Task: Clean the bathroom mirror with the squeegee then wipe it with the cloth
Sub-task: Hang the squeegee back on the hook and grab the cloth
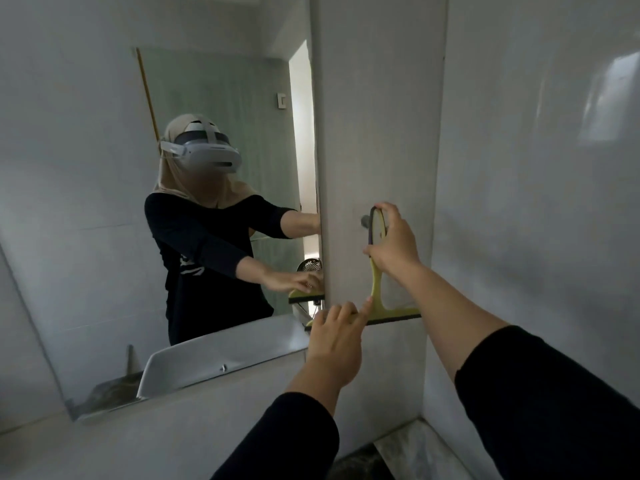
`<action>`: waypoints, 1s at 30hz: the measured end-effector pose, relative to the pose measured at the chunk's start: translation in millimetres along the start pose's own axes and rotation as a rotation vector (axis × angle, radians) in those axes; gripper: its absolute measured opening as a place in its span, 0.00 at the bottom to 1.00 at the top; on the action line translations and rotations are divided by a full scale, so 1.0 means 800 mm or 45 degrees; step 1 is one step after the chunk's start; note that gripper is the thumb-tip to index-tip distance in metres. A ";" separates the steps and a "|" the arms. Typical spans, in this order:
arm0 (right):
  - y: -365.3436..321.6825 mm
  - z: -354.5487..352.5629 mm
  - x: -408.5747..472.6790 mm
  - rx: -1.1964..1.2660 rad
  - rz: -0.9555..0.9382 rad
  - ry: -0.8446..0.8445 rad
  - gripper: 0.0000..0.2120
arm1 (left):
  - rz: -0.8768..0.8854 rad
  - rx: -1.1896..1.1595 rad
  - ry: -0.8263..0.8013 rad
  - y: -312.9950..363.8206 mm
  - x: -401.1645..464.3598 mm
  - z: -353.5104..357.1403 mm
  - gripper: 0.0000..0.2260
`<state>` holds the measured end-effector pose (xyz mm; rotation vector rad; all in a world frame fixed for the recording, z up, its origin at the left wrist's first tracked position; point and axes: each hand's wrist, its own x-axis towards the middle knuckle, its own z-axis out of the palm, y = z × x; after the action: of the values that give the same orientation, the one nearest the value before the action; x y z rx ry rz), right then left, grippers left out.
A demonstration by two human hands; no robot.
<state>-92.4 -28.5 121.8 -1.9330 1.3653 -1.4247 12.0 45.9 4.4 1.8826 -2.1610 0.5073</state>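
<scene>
A yellow-green squeegee point(376, 289) with a dark rubber blade hangs upright against the white wall panel, just right of the mirror point(104, 202). Its loop handle sits at a small grey hook point(365, 221). My right hand point(394, 244) grips the top of the handle by the hook. My left hand point(337, 336) holds the left end of the blade, index finger raised against the handle's base. The mirror reflects a person in dark sleeves and both hands on the squeegee. No cloth is in view.
White tiled walls close in on the right point(536, 202) and behind the squeegee. A white basin shows as a reflection in the mirror's lower part point(214, 355). A marbled ledge point(415, 448) lies at the bottom, below my arms.
</scene>
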 end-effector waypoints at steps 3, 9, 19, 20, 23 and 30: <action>0.013 0.016 0.014 0.010 -0.032 -0.041 0.38 | -0.033 -0.062 -0.070 0.002 0.016 0.019 0.32; 0.047 0.037 0.018 0.023 0.035 -0.060 0.36 | -0.062 -0.104 -0.226 0.001 0.032 0.051 0.33; 0.025 0.038 -0.019 -0.592 -0.221 0.066 0.30 | -0.035 -0.499 -0.135 -0.021 0.035 0.003 0.22; 0.015 0.040 -0.027 -0.639 -0.288 0.037 0.25 | -0.050 -0.522 -0.085 -0.033 0.029 -0.008 0.20; -0.020 0.057 -0.051 -0.677 -0.443 -0.159 0.15 | -0.173 -0.494 0.032 -0.082 -0.006 -0.038 0.16; -0.127 0.146 -0.125 -0.454 -0.670 -0.538 0.11 | -0.566 -0.340 0.064 -0.205 -0.132 -0.121 0.15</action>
<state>57.4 76.8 98.1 -2.7813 0.9997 -0.9036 184.7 161.9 69.0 2.0758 -1.6077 0.1650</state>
